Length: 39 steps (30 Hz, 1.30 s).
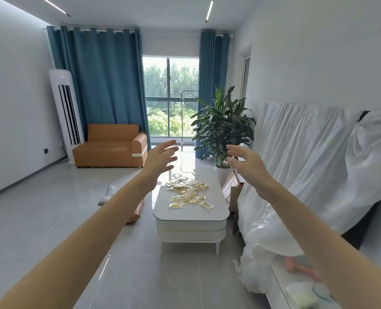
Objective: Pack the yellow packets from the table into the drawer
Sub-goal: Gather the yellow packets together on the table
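1. Two bare forearms stretch forward from the near edge, and both hands hang in the air over the far end of the table (185, 214), touching nothing.
2. The left hand (160, 159) is spread, its fingers nearly straight and its palm turned to the right; it holds nothing.
3. The right hand (245, 163) is also empty, with its fingers apart and loosely bent and its palm facing left.
4. The yellow packets (188, 194) lie in a loose scatter on the far half of the table top. They are small flat square sachets with shiny, crinkled clear edges. The far ones overlap in a heap and the near ones lie singly.
5. The table is long, with a glossy white top, rounded corners, two ribbed white bands beneath and short tapered legs. I cannot tell whether either band is a drawer front.
6. The floor (51, 208) is laid with large smooth grey tiles. A black-and-white checked cloth (109, 194) lies crumpled on it to the left of the table.
7. To the right, a thin white sheet (307, 163) drapes in folds over bulky furniture.
8. At the far left stand a smooth orange sofa (111, 146) and a tall white air conditioner (66, 108). Pleated blue curtains (105, 81) flank the window (170, 97). A broad-leaved plant (223, 126) stands in a white pot just beyond the table's far right corner.
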Tool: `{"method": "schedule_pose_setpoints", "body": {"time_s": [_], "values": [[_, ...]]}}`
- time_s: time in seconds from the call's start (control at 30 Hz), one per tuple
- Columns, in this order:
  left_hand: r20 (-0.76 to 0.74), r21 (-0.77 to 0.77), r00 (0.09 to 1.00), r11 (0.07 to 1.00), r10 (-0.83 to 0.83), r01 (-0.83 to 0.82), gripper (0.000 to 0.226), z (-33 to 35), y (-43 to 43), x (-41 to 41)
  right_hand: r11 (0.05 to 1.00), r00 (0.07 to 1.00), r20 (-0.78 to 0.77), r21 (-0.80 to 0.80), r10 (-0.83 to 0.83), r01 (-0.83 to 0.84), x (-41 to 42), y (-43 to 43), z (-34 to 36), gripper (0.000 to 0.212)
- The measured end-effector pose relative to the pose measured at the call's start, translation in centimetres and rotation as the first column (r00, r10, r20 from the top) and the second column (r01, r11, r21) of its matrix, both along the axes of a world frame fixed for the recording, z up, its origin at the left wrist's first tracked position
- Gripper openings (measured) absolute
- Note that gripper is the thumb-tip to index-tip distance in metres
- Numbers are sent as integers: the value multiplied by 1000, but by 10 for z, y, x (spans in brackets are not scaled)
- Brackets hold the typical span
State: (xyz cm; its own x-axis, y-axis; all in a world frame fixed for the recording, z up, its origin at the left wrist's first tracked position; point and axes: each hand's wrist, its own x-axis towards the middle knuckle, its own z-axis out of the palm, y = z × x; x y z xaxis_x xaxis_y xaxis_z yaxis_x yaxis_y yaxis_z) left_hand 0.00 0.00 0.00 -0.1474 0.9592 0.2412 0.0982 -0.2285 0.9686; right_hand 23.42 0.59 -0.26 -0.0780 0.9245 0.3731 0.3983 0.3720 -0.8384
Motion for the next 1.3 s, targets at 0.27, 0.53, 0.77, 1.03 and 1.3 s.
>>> {"method": "schedule_pose_setpoints", "body": {"time_s": [0.27, 0.53, 0.77, 1.03, 1.3], "values": [[-56, -24, 998, 999, 28, -29, 36, -6, 139, 25, 999, 999, 33, -24, 28, -27, 19, 150, -9, 41], [-105, -89, 994, 996, 6, -15, 36, -39, 276, 17, 996, 997, 53, -83, 50, -45, 15, 288, -42, 41], [-113, -158, 994, 987, -2, -16, 37, -93, 430, -10, 987, 994, 89, -157, 61, -46, -11, 433, -89, 42], [-119, -282, 992, 959, -48, 12, 38, -137, 599, -41, 956, 994, 98, -293, 36, -6, -40, 589, -129, 42], [-117, -428, 991, 904, -60, 4, 37, -220, 729, -43, 904, 985, 161, -427, 61, 13, -45, 728, -203, 41]]}}
